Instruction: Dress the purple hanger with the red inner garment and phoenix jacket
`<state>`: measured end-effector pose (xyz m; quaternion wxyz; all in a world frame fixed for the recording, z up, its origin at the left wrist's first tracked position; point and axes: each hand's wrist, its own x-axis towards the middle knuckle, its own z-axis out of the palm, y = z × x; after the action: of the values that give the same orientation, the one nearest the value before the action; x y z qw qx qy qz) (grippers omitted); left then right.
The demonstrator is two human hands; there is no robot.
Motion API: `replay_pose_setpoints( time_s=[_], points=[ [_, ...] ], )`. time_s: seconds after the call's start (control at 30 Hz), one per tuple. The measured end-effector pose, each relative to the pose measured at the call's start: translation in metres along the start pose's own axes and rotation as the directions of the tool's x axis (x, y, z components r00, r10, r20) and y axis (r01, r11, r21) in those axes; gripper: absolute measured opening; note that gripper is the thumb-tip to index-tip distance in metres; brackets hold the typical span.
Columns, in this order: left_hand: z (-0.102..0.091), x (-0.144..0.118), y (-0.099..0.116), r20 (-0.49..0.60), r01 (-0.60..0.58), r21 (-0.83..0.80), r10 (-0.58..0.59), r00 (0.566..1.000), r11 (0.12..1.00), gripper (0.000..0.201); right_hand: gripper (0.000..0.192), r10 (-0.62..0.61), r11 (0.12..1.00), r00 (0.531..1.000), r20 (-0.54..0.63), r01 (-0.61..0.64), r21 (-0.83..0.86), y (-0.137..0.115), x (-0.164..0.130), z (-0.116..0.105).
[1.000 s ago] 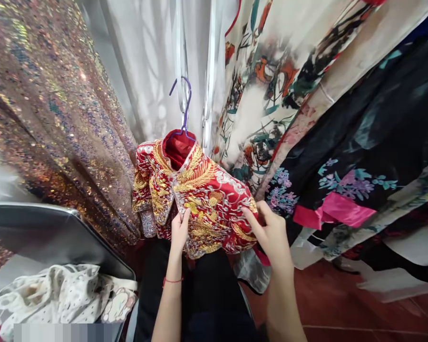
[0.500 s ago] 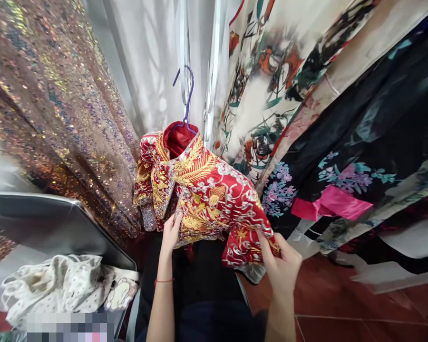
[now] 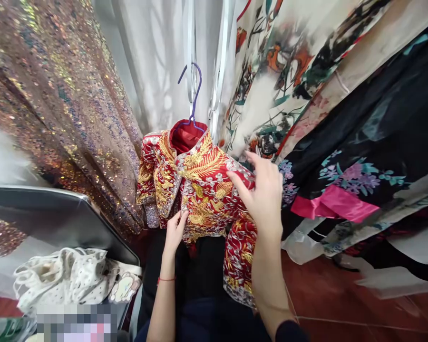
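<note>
My left hand (image 3: 174, 231) pinches the stiff lower hem of the red jacket (image 3: 203, 185) (dense gold and silver embroidery), which hangs at centre on a thin purple wire hanger (image 3: 192, 97). My right hand (image 3: 266, 197), fingers spread open, lies flat on its shoulder at three o'clock. Sequinned fabric (image 3: 57, 109) drapes at nine o'clock.

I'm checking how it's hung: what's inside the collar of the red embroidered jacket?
Inside the collar of the red embroidered jacket shows plain red lining, with a purple hanger hook rising out of it. The hanger's shoulders are covered by the fabric.
</note>
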<state>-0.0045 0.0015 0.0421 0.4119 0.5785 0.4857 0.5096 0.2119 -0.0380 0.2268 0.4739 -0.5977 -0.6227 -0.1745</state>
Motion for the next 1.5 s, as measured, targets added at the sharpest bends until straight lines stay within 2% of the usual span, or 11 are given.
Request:
replay_pose_setpoints(
  time_s=[0.1, 0.23, 0.53, 0.6, 0.67, 0.73, 0.87, 1.0, 1.13, 1.3, 1.5],
  points=[
    [-0.006, -0.002, 0.022, -0.010, -0.066, 0.049, 0.066, 0.998, 0.997, 0.035, 0.036, -0.091, 0.994, 0.991, 0.098, 0.097, -0.055, -0.008, 0.036, 0.013],
    [-0.019, 0.003, 0.037, -0.121, -0.157, 0.138, 0.174, 0.977, 0.978, 0.038, 0.040, -0.019, 0.997, 0.998, -0.068, 0.014, -0.070, 0.000, 0.054, 0.024],
    [-0.014, 0.044, -0.015, -0.184, -0.089, 0.193, 0.125, 0.975, 0.977, 0.035, 0.046, 0.103, 0.994, 0.991, -0.090, -0.105, -0.022, 0.042, 0.052, 0.073],
    [-0.014, 0.047, -0.005, -0.285, -0.203, 0.257, 0.275, 0.918, 0.945, 0.033, 0.044, 0.102, 0.993, 0.987, -0.120, -0.109, -0.053, 0.043, 0.046, 0.078],
    [-0.020, 0.052, 0.023, -0.359, -0.347, 0.444, 0.519, 0.776, 0.826, 0.031, 0.038, 0.033, 0.996, 0.988, -0.151, -0.044, -0.072, 0.040, 0.043, 0.077],
    [-0.030, 0.063, 0.063, -0.198, -0.472, 0.647, 0.730, 0.654, 0.599, 0.032, 0.044, -0.120, 0.991, 0.988, -0.093, 0.113, -0.077, 0.031, 0.042, 0.073],
    [-0.050, 0.104, 0.148, 0.293, -0.664, 0.706, 0.752, 0.591, 0.247, 0.041, 0.053, -0.420, 0.904, 0.889, 0.184, 0.428, -0.007, 0.012, 0.051, 0.066],
    [-0.065, 0.138, 0.204, 0.518, -0.739, 0.652, 0.612, 0.598, 0.170, 0.014, 0.025, -0.462, 0.886, 0.850, 0.254, 0.458, 0.078, 0.007, 0.070, 0.063],
    [-0.079, 0.151, 0.226, 0.412, -0.734, 0.632, 0.696, 0.588, 0.247, 0.016, 0.025, -0.407, 0.906, 0.904, 0.134, 0.381, 0.183, 0.017, 0.094, 0.063],
    [-0.073, 0.173, 0.205, 0.199, -0.651, 0.621, 0.715, 0.670, 0.436, 0.025, 0.027, -0.236, 0.938, 0.968, 0.085, 0.204, 0.282, 0.033, 0.104, 0.080],
    [-0.063, 0.165, 0.181, 0.185, -0.517, 0.753, 0.624, 0.759, 0.407, 0.033, 0.028, -0.219, 0.946, 0.944, 0.248, 0.144, 0.289, 0.034, 0.093, 0.077]
  ],
)
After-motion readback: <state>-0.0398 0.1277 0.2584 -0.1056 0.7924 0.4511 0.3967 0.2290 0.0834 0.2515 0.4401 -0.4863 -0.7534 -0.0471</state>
